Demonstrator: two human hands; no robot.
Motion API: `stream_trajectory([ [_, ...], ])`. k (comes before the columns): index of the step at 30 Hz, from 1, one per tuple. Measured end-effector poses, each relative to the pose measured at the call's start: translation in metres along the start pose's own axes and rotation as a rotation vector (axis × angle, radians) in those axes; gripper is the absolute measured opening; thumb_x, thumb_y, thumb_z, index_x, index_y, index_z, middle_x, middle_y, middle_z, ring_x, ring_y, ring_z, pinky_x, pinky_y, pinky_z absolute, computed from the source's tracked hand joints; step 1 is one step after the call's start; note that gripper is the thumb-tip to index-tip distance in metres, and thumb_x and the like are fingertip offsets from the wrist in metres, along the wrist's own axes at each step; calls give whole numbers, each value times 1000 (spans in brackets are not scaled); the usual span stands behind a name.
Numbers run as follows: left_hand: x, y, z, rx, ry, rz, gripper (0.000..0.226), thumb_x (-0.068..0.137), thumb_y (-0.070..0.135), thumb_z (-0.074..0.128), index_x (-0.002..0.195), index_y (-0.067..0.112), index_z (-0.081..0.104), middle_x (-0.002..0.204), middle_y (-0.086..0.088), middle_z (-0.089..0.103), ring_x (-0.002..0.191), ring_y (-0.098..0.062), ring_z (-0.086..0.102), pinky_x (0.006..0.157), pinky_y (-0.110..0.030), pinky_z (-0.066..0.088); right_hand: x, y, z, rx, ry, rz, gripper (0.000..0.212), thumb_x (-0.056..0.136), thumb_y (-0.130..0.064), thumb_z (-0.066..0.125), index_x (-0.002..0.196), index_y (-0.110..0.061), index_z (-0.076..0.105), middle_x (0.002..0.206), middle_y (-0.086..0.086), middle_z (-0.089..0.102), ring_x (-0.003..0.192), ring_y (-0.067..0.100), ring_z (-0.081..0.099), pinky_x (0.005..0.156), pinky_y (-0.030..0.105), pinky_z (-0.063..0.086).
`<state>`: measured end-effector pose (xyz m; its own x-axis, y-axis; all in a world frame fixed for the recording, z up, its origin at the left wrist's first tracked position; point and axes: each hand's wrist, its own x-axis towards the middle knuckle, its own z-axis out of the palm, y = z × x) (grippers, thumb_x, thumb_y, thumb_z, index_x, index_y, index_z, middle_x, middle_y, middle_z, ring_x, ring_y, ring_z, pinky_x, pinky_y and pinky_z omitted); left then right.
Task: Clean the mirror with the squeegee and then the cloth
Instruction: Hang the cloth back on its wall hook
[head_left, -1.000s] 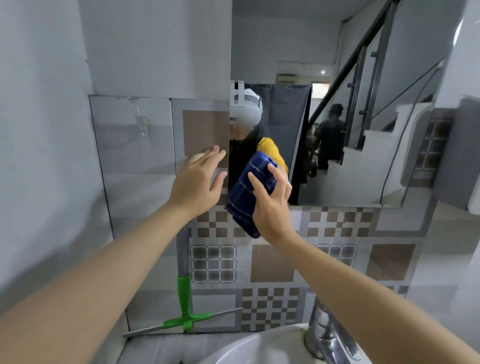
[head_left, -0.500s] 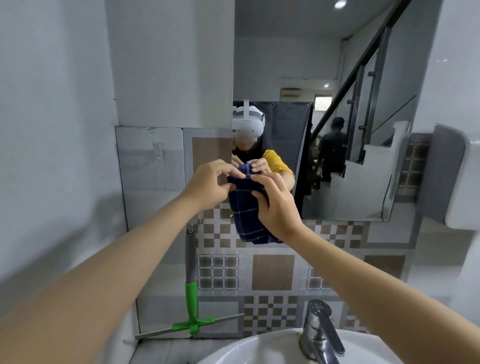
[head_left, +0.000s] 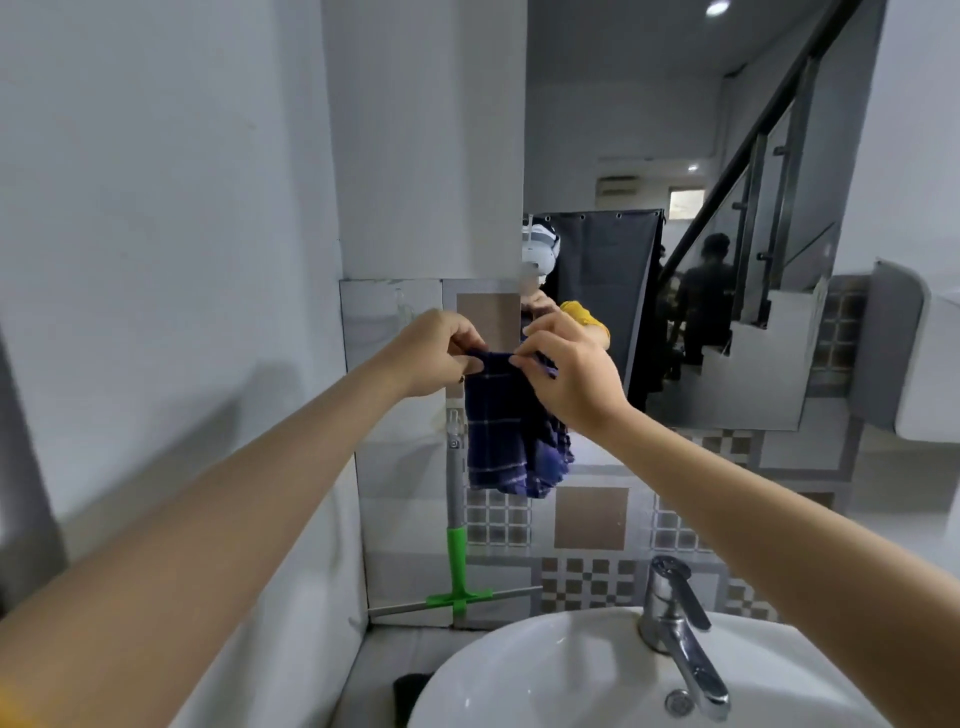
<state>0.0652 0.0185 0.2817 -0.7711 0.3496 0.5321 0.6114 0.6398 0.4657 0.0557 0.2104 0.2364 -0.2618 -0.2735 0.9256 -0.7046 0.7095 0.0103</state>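
Tiled wall, mirror (head_left: 727, 156) at upper right. Mid-frame, my left hand (head_left: 436, 353) and right hand (head_left: 566, 374) pinch the cloth's (head_left: 511, 436) top edge; it hangs free. Squeegee (head_left: 456, 545) is parked lower centre, so I judge the cloth step is in hand: next, press it onto the glass.

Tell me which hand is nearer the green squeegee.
Left. The left hand pinches the cloth directly above the squeegee handle; the right hand holds it farther right.

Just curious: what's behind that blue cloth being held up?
Behind the blue cloth, pinched by both hands, are the patterned wall tiles and the squeegee's grey handle beside it. Whatever lies directly behind the fabric is covered.
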Motion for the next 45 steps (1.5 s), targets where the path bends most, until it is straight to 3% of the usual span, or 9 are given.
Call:
stream_trajectory([
  [7, -17, -16, -51, 184, -76, -162, 23, 83, 31, 67, 86, 8, 65, 86, -8, 68, 79, -22, 63, 77, -35, 52, 34, -43, 19, 91, -82, -14, 7, 86, -1, 51, 79, 0, 51, 70, 5, 49, 62, 24, 46, 56, 45, 45],
  [11, -27, -36, -69, 92, -158, -245, 10, 83, 19, 67, 80, 19, 57, 76, 1, 60, 75, -19, 57, 71, -29, 45, 52, -49, 33, 91, -191, -57, 14, 84, 1, 46, 88, -7, 57, 80, 13, 57, 70, 31, 52, 62, 49, 48],
  [17, -21, -67, -75, 3, 69, -242, 24, 79, 2, 67, 77, 21, 53, 80, -2, 60, 70, -18, 59, 72, -37, 54, 75, -34, 52, -4, -281, -63, 32, 85, 3, 49, 102, -15, 69, 100, 14, 51, 77, 31, 54, 63, 46, 51],
  [24, 21, -88, -68, 154, 422, -117, 29, 81, -10, 49, 89, 10, 70, 86, -2, 65, 72, -4, 56, 61, -3, 42, 103, -8, 77, -185, -355, -162, 35, 91, -4, 51, 118, -21, 64, 120, 13, 44, 79, 27, 51, 54, 36, 43],
  [28, 54, -98, -72, 299, 573, -31, 33, 85, -10, 42, 103, 2, 68, 101, -14, 60, 91, -21, 57, 80, -21, 42, 131, -2, 97, -315, -338, -160, 35, 95, -19, 48, 130, -22, 51, 119, 11, 39, 94, 28, 48, 58, 34, 39],
  [31, 79, -110, -75, 369, 553, -23, 34, 84, -11, 44, 106, 1, 67, 103, -17, 58, 93, -26, 56, 80, -21, 41, 147, 4, 116, -318, -261, -25, 29, 96, -24, 49, 122, -11, 47, 97, 3, 42, 86, 27, 49, 63, 38, 44],
  [38, 93, -132, -47, 344, 449, -114, 35, 82, -11, 41, 90, 5, 71, 91, -11, 56, 78, -21, 54, 72, -28, 45, 134, 19, 144, -417, -439, 94, 39, 89, -5, 55, 124, -24, 50, 121, 16, 35, 73, 26, 42, 55, 31, 37],
  [41, 82, -139, -31, 176, 522, -146, 31, 80, -10, 39, 66, 0, 65, 67, -9, 60, 61, -16, 50, 58, -30, 40, 117, 18, 153, -320, -449, 181, 45, 87, -9, 56, 129, -24, 47, 119, 13, 39, 92, 31, 48, 62, 35, 42],
  [45, 69, -138, -29, 8, 628, -209, 34, 83, -7, 39, 93, 2, 70, 86, -2, 65, 80, -17, 58, 70, -27, 47, 107, 19, 156, -73, -403, 323, 53, 84, -3, 48, 132, -26, 50, 119, 9, 53, 116, 32, 42, 82, 41, 48],
])
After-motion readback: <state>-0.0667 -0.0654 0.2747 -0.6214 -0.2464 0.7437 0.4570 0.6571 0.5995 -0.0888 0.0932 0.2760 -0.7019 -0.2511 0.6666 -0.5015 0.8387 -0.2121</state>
